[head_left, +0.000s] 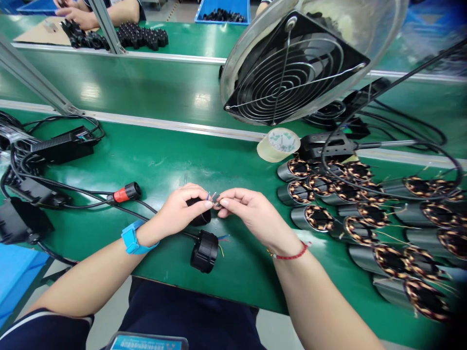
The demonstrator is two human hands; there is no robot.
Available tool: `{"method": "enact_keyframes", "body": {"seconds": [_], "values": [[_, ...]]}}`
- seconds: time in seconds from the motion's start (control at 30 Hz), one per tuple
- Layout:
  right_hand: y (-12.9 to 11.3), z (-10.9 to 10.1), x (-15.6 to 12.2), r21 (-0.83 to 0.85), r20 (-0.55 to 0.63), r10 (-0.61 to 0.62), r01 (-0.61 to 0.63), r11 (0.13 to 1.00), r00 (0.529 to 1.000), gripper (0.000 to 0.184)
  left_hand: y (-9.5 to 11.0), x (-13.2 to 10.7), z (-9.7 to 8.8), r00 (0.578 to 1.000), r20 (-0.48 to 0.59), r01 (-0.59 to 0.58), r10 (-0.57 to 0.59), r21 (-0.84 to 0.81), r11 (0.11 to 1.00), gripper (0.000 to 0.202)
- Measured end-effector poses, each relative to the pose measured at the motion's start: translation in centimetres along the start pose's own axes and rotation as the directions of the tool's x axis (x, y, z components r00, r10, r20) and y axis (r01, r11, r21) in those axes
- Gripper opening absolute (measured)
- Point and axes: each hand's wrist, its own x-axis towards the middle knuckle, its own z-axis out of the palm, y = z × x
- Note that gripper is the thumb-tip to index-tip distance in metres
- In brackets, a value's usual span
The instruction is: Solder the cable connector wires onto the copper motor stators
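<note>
My left hand point(182, 206) pinches a thin wire with a bit of blue at its fingertips. Right beside it, my right hand point(246, 209) is closed on small grey pieces point(216, 198), too small to name. The fingertips of both hands nearly meet. Partly hidden by my left fingers is a black round cap point(200, 218). A second black round cap point(205, 252) lies below on the green table, with thin coloured wires point(223, 238) sticking out of it and a black cable leading left.
Several motor stators point(317, 218) with copper windings stand on the right. A caged fan point(284, 73) hangs above, near a tape roll point(279, 145). Black adapters point(60, 146), cables and a red-banded connector point(126, 193) lie left. Across the bench, another person's hands point(78, 17) handle black parts.
</note>
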Motion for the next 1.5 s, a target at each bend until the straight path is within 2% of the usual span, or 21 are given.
{"method": "enact_keyframes", "body": {"seconds": [0.13,0.33,0.53,0.7,0.9,1.03,1.13,1.33,1.5], "values": [[-0.1,-0.4,0.1,0.088,-0.095,-0.002,0.011,0.996,0.995,0.026,0.1,0.0,-0.1,0.994,0.096,-0.047,0.047,0.004,0.999,0.013],[-0.3,-0.5,-0.1,0.059,-0.017,0.003,-0.002,0.998,1.000,0.025,0.5,0.1,0.0,0.983,0.150,-0.110,0.106,0.015,0.994,0.013],[-0.5,-0.7,-0.2,0.036,-0.011,-0.007,0.007,0.999,1.000,0.024,0.4,0.2,-0.1,0.983,0.151,-0.110,0.105,0.025,0.994,0.014],[-0.3,-0.7,-0.2,0.032,0.086,-0.016,0.013,0.999,0.996,0.022,0.4,0.1,0.0,0.980,0.156,-0.127,0.122,0.022,0.992,0.014],[0.1,-0.9,0.2,0.086,0.127,0.075,-0.086,0.993,0.989,0.027,0.5,0.0,0.0,0.989,0.144,-0.043,0.040,0.018,0.999,0.011],[0.1,-1.1,0.6,0.203,0.038,0.135,-0.140,0.969,0.990,0.031,0.4,0.1,-0.1,0.991,0.132,-0.002,0.010,-0.062,0.998,0.012],[0.1,-1.0,0.7,0.222,-0.001,0.087,-0.085,0.971,0.996,0.026,0.4,0.2,-0.2,0.984,0.177,-0.018,0.033,-0.088,0.996,0.013],[0.4,-0.2,0.2,0.178,0.046,-0.078,0.069,0.982,0.996,0.016,0.5,0.2,-0.1,0.967,0.243,-0.049,0.070,-0.092,0.995,0.015],[0.4,-0.1,-0.1,0.129,0.079,-0.121,0.111,0.986,0.989,0.012,0.4,0.2,-0.1,0.967,0.248,-0.044,0.065,-0.090,0.995,0.014]]}}
